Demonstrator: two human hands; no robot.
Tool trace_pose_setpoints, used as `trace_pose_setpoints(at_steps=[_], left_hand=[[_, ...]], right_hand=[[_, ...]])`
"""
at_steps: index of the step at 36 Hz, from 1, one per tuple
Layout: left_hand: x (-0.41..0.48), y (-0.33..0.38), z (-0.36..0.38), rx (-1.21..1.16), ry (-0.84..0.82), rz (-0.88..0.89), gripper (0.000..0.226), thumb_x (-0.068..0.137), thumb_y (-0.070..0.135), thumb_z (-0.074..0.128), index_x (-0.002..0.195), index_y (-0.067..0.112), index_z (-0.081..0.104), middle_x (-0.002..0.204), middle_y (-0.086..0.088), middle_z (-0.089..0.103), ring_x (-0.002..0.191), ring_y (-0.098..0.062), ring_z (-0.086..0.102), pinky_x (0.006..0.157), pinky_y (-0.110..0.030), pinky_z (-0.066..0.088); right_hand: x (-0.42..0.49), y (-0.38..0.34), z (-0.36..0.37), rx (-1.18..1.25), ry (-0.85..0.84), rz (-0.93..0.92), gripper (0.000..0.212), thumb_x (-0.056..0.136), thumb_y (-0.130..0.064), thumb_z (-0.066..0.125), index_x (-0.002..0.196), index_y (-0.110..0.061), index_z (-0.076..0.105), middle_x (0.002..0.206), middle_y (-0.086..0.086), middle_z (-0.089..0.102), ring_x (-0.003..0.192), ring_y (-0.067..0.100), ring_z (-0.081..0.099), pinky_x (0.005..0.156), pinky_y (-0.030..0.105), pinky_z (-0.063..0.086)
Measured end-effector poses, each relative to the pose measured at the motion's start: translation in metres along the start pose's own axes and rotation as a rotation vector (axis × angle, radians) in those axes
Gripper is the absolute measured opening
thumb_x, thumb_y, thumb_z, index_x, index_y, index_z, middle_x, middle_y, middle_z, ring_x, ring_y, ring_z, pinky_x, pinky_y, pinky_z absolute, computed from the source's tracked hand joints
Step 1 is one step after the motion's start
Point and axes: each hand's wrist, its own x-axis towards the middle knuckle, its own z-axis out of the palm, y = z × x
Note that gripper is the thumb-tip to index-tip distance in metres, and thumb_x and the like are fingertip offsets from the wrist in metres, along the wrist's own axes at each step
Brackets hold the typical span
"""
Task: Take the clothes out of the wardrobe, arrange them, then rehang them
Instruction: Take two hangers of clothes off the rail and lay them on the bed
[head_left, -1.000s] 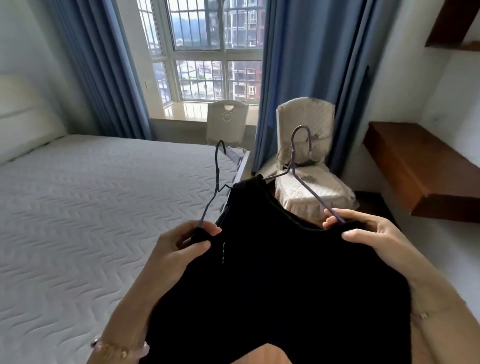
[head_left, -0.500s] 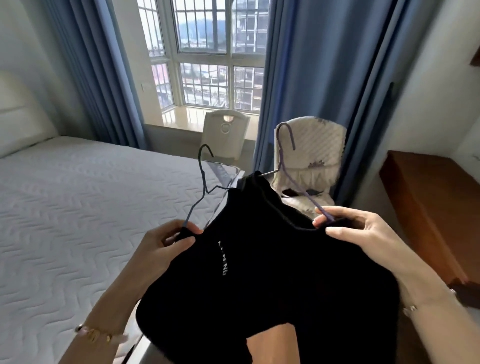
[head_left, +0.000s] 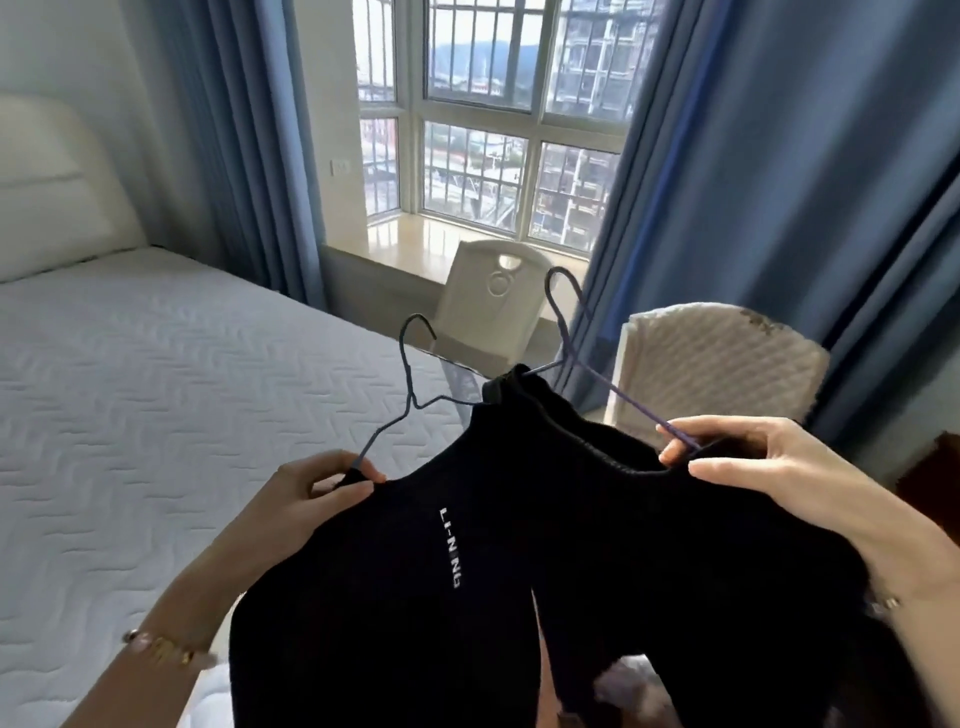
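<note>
Progress: both garments look to be out of the wardrobe, which isn't in view. They are on their hangers and nothing is laid out, so I judge that arranging and rehanging are both left.

My left hand, at 8 o'clock in the view, pinches the shoulder end of the dark wire hanger between thumb and fingers, with the fabric caught in the pinch. On it hangs the black LI-NING top.

My right hand, at 3 o'clock, pinches the arm of the purple wire hanger where it enters the second black garment. The fingers are only partly curled.

Both garments are in the air in front of me, overlapping at centre. They sit over the edge of the bed, which spreads to 9 o'clock.

Orientation: both hooks point up and away toward 12, the purple one higher. The collars are at the far end and the hems drop toward 6, out of frame, so each long axis runs about 12 to 6. The lettering runs along that same axis.

The quilt-covered chair is behind at 2 o'clock.
</note>
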Motion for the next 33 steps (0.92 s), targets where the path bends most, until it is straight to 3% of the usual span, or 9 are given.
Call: trace_pose_setpoints(at_steps=[4,10,15,17,19,22,27,30,33], left_hand=[[0.058,-0.008,-0.019,0.075,0.041,-0.08,0.007,0.088,0.022,0.06,0.09,0.025,0.066,0.094,0.001,0.07,0.079,-0.023,0.068,0.068,-0.018,0.047],[0.118,-0.028,-0.064,0.17,0.213,-0.151,0.007,0.089,0.02,0.059,0.085,0.022,0.065,0.09,0.005,0.067,0.078,-0.006,0.066,0.07,-0.014,0.045],[0.149,-0.063,-0.099,0.13,0.388,-0.277,0.012,0.088,0.014,0.06,0.079,0.021,0.066,0.085,0.005,0.068,0.077,-0.006,0.064,0.075,-0.019,0.043],[0.162,-0.079,-0.112,0.127,0.466,-0.313,0.017,0.087,0.009,0.06,0.076,0.019,0.067,0.074,0.011,0.069,0.069,0.003,0.062,0.072,-0.011,0.043],[0.177,-0.095,-0.127,0.126,0.54,-0.356,0.018,0.086,0.004,0.06,0.075,0.017,0.066,0.065,0.018,0.067,0.064,0.011,0.059,0.068,-0.001,0.041],[0.196,-0.117,-0.148,0.166,0.605,-0.466,0.022,0.087,0.007,0.06,0.073,0.022,0.067,0.067,0.021,0.068,0.065,0.012,0.059,0.067,0.001,0.039],[0.228,-0.153,-0.177,0.329,0.712,-0.658,0.018,0.088,0.025,0.061,0.071,0.032,0.065,0.081,0.004,0.067,0.089,-0.015,0.061,0.083,-0.017,0.04],[0.238,-0.178,-0.19,0.399,0.775,-0.808,0.017,0.077,0.055,0.049,0.071,0.044,0.06,0.085,0.01,0.065,0.092,-0.018,0.061,0.09,-0.039,0.044],[0.246,-0.2,-0.2,0.412,0.837,-0.896,0.018,0.077,0.059,0.047,0.07,0.047,0.059,0.088,0.01,0.066,0.094,-0.019,0.06,0.091,-0.042,0.045]], right_hand=[[0.082,-0.001,-0.019,-0.024,-0.103,-0.014,0.023,0.077,0.0,0.069,0.095,-0.012,0.077,0.096,0.002,0.077,0.084,0.001,0.068,0.077,0.005,0.049],[0.206,-0.009,-0.028,-0.026,-0.254,-0.066,0.035,0.068,-0.017,0.069,0.103,-0.019,0.074,0.103,0.001,0.077,0.094,0.004,0.07,0.082,0.005,0.049],[0.327,-0.013,-0.011,-0.012,-0.436,-0.117,0.053,0.052,-0.056,0.085,0.098,-0.031,0.078,0.102,-0.002,0.078,0.095,0.004,0.07,0.086,0.009,0.051],[0.382,-0.014,0.002,-0.04,-0.511,-0.139,0.027,0.071,-0.03,0.079,0.098,-0.025,0.079,0.103,-0.002,0.077,0.094,0.001,0.069,0.087,0.006,0.049],[0.44,-0.014,0.017,-0.087,-0.597,-0.169,0.027,0.079,-0.01,0.069,0.104,-0.016,0.075,0.105,-0.001,0.076,0.095,-0.001,0.068,0.085,0.002,0.046],[0.526,-0.014,0.048,-0.138,-0.733,-0.214,0.033,0.073,-0.02,0.069,0.104,-0.014,0.075,0.104,-0.001,0.077,0.098,0.003,0.068,0.088,0.005,0.047],[0.661,-0.01,0.117,-0.34,-0.926,-0.328,0.029,0.085,0.003,0.067,0.09,-0.023,0.078,0.097,-0.016,0.076,0.091,-0.004,0.067,0.083,0.001,0.044],[0.725,0.002,0.167,-0.44,-0.988,-0.363,0.04,0.085,0.009,0.066,0.081,-0.03,0.078,0.084,-0.036,0.07,0.087,-0.017,0.063,0.082,-0.002,0.042],[0.775,0.024,0.216,-0.485,-0.981,-0.377,0.049,0.084,0.01,0.064,0.076,-0.036,0.077,0.078,-0.04,0.068,0.082,-0.012,0.063,0.081,-0.002,0.04]])
